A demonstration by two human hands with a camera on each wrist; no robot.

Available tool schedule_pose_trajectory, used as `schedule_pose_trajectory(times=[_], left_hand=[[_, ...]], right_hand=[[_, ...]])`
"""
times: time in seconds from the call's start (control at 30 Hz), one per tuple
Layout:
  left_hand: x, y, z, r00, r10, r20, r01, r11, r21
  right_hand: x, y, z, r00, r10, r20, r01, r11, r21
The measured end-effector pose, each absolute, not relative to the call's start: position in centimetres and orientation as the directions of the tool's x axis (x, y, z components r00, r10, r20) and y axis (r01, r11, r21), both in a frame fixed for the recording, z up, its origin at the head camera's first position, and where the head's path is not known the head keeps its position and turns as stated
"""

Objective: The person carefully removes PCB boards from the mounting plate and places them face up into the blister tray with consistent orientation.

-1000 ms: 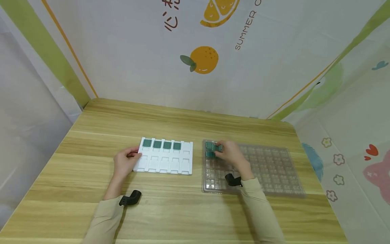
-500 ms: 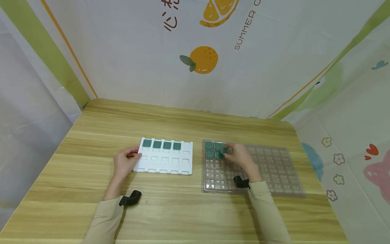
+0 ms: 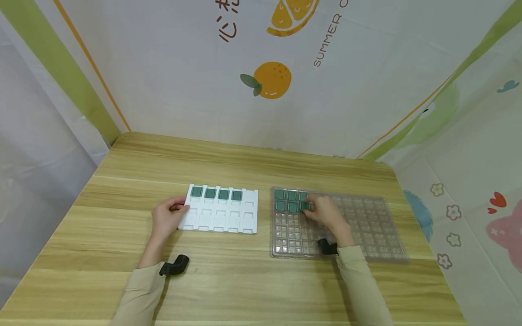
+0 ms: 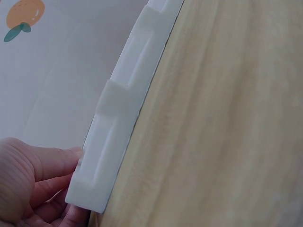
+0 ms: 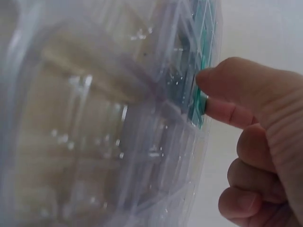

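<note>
At the left, my left hand [image 3: 167, 217] holds the left edge of a white plastic tray [image 3: 220, 210], thumb on its side and fingers beneath, as the left wrist view shows. Several green square chips [image 3: 210, 193] sit in the tray's far row; its near row holds none. My right hand [image 3: 328, 215] is over a clear compartment tray [image 3: 293, 233]. Its thumb and index finger pinch a green chip [image 5: 200, 106] at the third column, second row. More green chips [image 3: 292, 196] fill the far-left pockets beside it. The fingertips partly cover the pinched chip.
Both trays lie on a wooden table [image 3: 228, 280], with a strip of bare wood between them. Behind the table hangs a white curtain [image 3: 183, 90] printed with oranges. The clear tray's right part [image 3: 375, 226] reaches toward the table's right side.
My right hand has moved rightward along the clear tray, from the second column to the third, uncovering the green chips to its left. The left hand and white tray have stayed put.
</note>
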State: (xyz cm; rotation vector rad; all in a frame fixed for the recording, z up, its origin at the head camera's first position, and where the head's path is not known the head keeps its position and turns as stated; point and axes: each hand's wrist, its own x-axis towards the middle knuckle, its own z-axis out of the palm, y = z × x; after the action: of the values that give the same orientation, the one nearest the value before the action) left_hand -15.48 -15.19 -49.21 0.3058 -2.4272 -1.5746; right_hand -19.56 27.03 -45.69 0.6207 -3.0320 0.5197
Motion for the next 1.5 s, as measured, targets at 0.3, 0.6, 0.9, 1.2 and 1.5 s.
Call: schedule_pose_trajectory(times=[0.3,0.6,0.9,1.2,1.5], left_hand=[[-15.4,-15.2,-49.1,-0.951,-0.304,0.062,-0.067,0.398,0.915],[-15.4,-15.3,-49.3,-0.952,-0.296,0.081,-0.051,0.411,0.910],[-15.5,-15.3,-49.4,-0.950,-0.300,0.092,-0.043,0.416,0.908],[-15.5,-15.2,-49.2,-0.949,-0.299,0.103,-0.035,0.423,0.905],[-15.5,-15.3,-49.2,-0.949,-0.301,0.095,-0.042,0.419,0.907]], right_hand=[[-19.2,27.2,-45.6,-0.904,-0.416,0.093,-0.426,0.873,-0.236],[-19.0,27.2,-45.5,-0.903,-0.422,0.074,-0.428,0.878,-0.213],[-18.9,27.3,-45.6,-0.910,-0.407,0.078,-0.414,0.878,-0.242],[-19.3,26.6,-45.4,-0.908,-0.403,0.114,-0.418,0.856,-0.306],[-20.1,24.7,-45.1,-0.899,-0.414,0.139,-0.437,0.842,-0.315]])
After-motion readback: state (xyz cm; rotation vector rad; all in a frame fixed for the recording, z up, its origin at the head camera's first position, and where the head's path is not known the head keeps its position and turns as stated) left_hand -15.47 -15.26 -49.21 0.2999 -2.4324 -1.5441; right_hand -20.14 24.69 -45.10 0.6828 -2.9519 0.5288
